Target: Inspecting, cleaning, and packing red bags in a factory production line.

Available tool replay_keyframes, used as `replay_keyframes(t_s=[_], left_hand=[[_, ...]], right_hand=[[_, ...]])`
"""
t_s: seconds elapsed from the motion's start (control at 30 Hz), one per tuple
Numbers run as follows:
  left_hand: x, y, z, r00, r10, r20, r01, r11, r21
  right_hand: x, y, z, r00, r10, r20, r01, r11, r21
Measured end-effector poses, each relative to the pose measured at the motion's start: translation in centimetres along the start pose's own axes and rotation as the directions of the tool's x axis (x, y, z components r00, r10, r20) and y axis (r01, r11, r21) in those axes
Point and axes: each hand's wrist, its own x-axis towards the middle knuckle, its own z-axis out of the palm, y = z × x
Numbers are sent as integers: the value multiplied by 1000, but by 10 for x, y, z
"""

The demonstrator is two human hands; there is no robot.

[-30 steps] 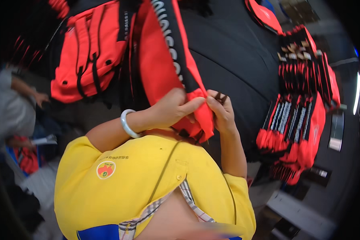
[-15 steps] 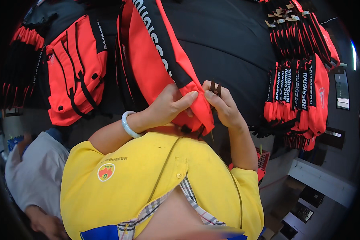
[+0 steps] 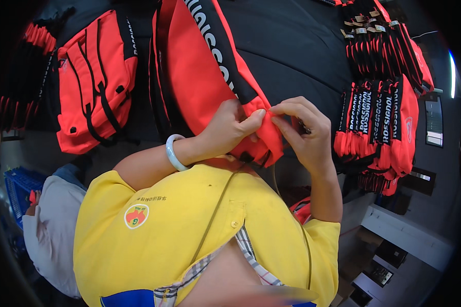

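The left hand's (image 3: 226, 132) grip is pinching the near end of a red-and-black bag (image 3: 192, 84), which is extending over the black table (image 3: 297, 46); the right hand's (image 3: 312, 134) fingertips are adjoining its edge, whether pinching being indeterminable.

A pale bangle (image 3: 170, 153) is worn with a yellow, short-sleeved shirt (image 3: 184, 220)
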Motion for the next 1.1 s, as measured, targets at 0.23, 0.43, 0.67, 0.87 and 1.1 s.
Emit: replay_keyframes(t_s=[0.23, 0.43, 0.67, 0.87, 1.1], left_hand=[[4, -5, 5, 999, 31, -20, -30, 998, 56], [6, -19, 2, 996, 79, 34, -81, 994, 76], [3, -24, 0, 996, 66, 62, -70, 995, 73], [-1, -19, 1, 993, 88, 76, -88, 996, 3], [-2, -16, 4, 994, 104, 25, -104, 995, -10]], right_hand=[[11, -5, -11, 983, 99, 152, -83, 991, -110], [7, 6, 1, 991, 85, 108, -79, 995, -61], [-5, 22, 0, 979, 56, 196, -47, 998, -48], [-21, 32, -20, 983, 165, 78, -183, 891, 416], [-12, 14, -1, 984, 177, -20, -164, 943, 288]])
